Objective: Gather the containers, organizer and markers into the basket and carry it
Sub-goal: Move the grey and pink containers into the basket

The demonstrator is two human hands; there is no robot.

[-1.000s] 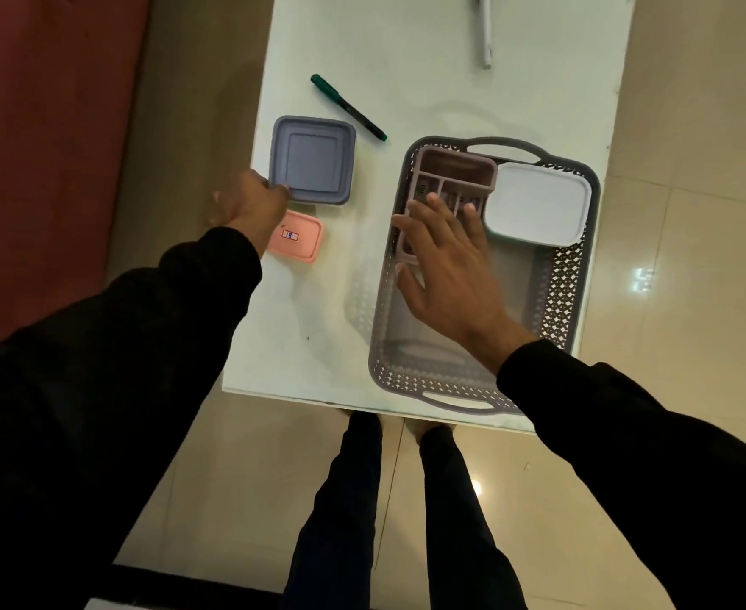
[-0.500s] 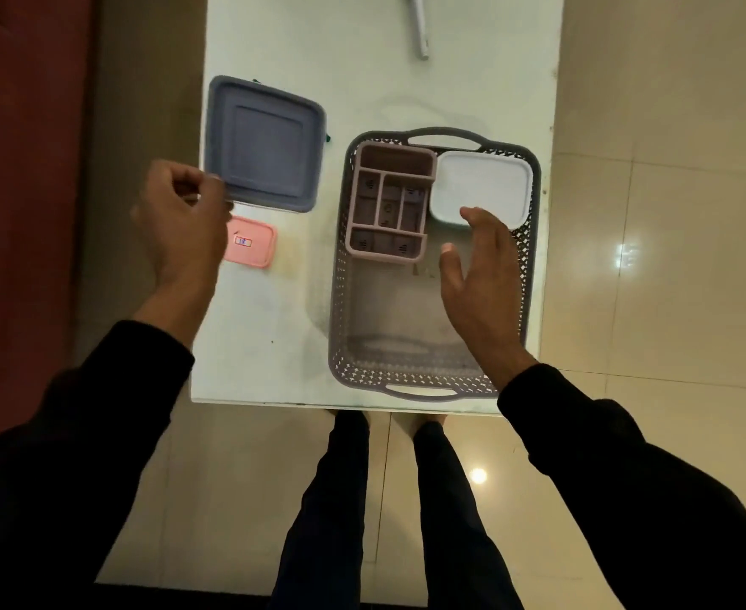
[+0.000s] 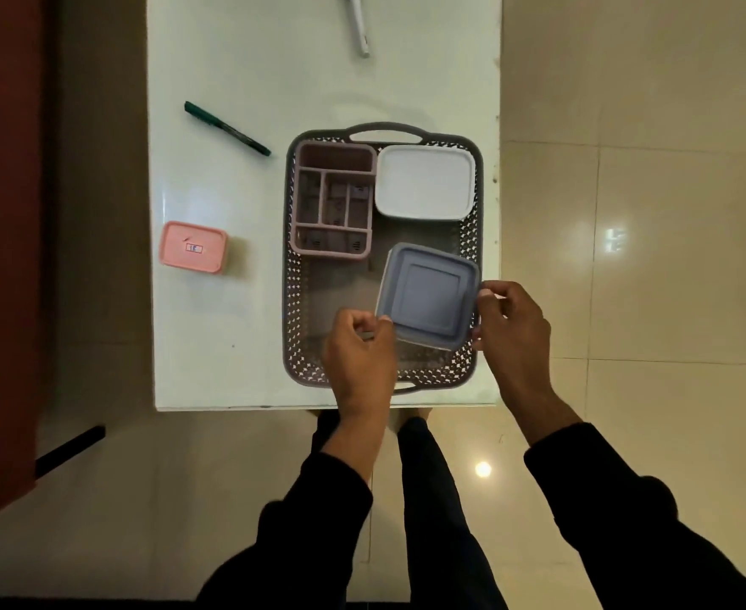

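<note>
I see both hands, left (image 3: 359,350) and right (image 3: 512,330), grasping blue container (image 3: 429,296) | over basket (image 3: 291,275) | pink container (image 3: 194,247) on counter (image 3: 230,310)

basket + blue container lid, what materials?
Basket: looks like rigid moulded plastic, matte grey, given its perforated lattice walls and moulded handle. Blue container: lid seems soft-finish plastic or silicone, matte with a recessed panel; which one can't be told.

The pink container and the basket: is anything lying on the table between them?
No. In the head view, only bare white table separates the pink container from the basket.
</note>
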